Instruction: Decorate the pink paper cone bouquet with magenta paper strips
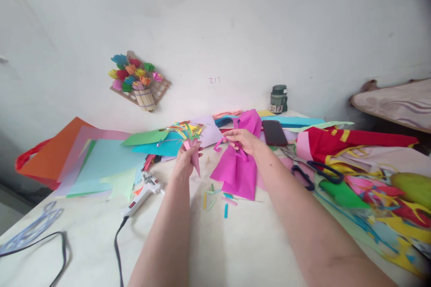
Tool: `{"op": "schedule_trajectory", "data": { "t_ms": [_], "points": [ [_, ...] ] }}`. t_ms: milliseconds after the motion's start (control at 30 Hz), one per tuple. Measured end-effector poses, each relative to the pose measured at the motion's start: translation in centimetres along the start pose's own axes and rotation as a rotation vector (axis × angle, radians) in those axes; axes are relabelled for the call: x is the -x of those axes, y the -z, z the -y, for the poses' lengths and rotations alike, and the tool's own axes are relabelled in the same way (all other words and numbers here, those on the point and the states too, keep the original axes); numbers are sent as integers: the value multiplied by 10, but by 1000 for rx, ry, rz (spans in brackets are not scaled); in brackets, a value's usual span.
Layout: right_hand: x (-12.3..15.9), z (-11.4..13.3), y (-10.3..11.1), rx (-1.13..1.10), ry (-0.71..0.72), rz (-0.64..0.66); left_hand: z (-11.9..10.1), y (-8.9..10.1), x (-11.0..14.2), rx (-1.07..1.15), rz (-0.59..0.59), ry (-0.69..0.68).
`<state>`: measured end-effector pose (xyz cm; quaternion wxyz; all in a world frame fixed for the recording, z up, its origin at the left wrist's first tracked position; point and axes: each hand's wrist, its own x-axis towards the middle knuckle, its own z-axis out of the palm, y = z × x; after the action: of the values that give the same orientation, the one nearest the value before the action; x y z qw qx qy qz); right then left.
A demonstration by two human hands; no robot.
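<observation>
Cone [195, 164] of pink paper is pinched in the left hand [184, 158], to the left of the magenta sheet [237, 181]; it looks already shaped, with thin green strips [192, 132] at its upper end — this portion, I judge, is mostly formed. The right hand [245, 140] pinches a narrow magenta piece [241, 153] over the sheet; it is apart from the cone, and whether it is cut free, I cannot tell. Short strips [226, 210] lie loose near the sheet; the glue gun [141, 197] rests to its left — unheld.
</observation>
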<state>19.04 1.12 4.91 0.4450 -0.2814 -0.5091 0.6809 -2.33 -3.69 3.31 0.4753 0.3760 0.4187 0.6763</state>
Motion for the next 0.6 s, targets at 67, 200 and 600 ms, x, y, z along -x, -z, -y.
{"op": "schedule_trajectory", "data": {
  "t_ms": [67,200,600],
  "points": [
    [-1,-3,-4,-25,10,43,0,-2,1,31,26,12],
    [-1,-7,-13,-64,55,129,1,-5,4,105,87,29],
    [1,4,-11,363,84,92,-4,1,0,54,20,23]
  ]
}}
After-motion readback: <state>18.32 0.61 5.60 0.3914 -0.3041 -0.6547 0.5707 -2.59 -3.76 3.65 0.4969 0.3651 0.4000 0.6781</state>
